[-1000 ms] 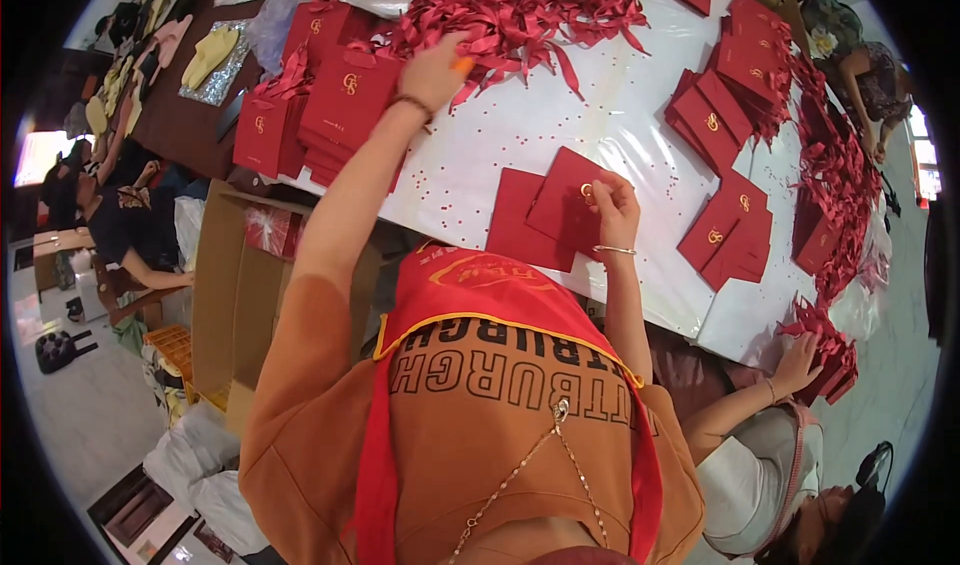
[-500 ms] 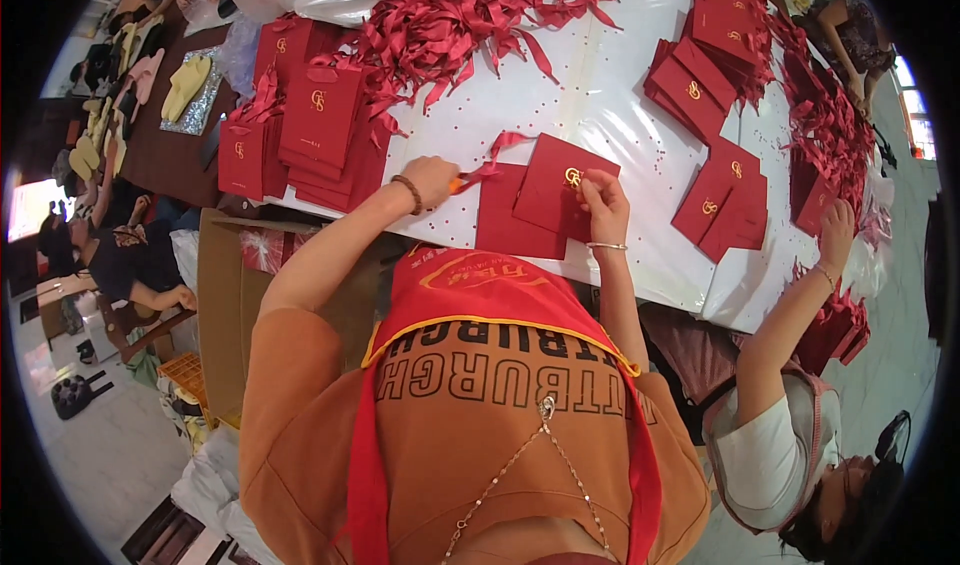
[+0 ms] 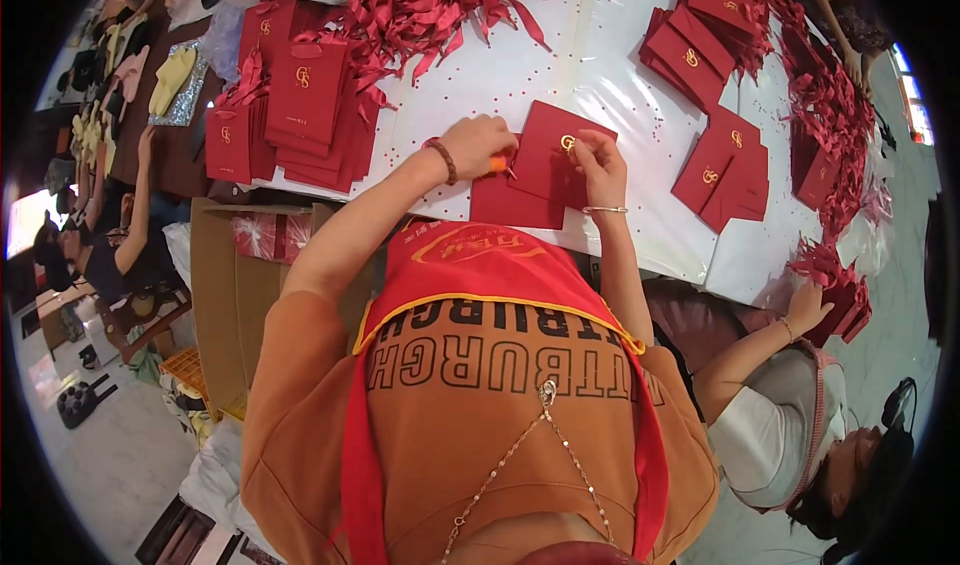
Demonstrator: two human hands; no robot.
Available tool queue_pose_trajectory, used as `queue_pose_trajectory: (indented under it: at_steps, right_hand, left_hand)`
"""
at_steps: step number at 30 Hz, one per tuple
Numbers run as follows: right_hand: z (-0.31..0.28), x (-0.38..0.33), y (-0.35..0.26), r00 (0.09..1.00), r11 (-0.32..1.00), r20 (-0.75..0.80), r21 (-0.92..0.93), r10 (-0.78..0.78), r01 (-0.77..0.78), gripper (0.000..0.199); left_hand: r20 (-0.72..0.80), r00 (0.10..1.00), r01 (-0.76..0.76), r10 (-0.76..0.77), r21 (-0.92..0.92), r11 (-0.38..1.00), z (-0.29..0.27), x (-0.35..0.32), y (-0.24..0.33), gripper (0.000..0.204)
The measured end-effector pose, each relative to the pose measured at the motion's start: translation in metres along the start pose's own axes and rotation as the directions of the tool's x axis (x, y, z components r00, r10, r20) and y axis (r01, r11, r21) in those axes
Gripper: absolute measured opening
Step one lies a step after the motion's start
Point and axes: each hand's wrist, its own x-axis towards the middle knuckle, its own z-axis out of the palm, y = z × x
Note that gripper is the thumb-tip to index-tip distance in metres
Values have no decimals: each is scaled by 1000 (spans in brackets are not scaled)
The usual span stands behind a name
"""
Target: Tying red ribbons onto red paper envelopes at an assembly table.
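Note:
My left hand [image 3: 478,145] is closed around a small orange tool, held at the left edge of a dark red envelope [image 3: 549,155] with a gold emblem. That envelope lies on the white table [image 3: 610,75] on top of another red envelope. My right hand [image 3: 598,160] pinches the top envelope near its gold emblem. A dark bead bracelet is on my left wrist and a thin bangle on my right.
Stacks of red envelopes [image 3: 300,105] lie at the left, more envelopes [image 3: 700,35] at the right. A heap of red ribbons [image 3: 430,5] sits at the far side. A cardboard box [image 3: 235,285] stands below the table. A seated person's hand [image 3: 808,307] reaches red pieces at the right.
My left hand came back from the ribbon heap to the envelope in front of me. My right hand stayed on the envelope.

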Motion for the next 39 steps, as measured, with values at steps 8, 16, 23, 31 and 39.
queue_pose_trajectory:
  at_steps: [8,16,23,31,39]
  right_hand:
    - [-9,31,4,968,743,139,-621,-209,250,33]
    - [16,41,10,953,213,241,-937,-182,278,49]
    - [47,8,11,903,269,356,-869,-242,415,42]
    - [49,2,-7,889,406,420,-792,-180,456,36]
    - [45,20,-11,894,571,407,-786,187,238,34]
  left_hand:
    - [-118,964,107,-237,-645,757,-5,-22,-16,5]
    - [-427,733,-316,-530,-903,291,-111,-60,-3,13]
    - [-181,883,212,-432,-669,713,-27,-46,-13,24]
    - [-436,877,101,-200,-239,966,18,-21,24,14]
    - [-346,805,294,-482,-473,830,22,-19,28,9]
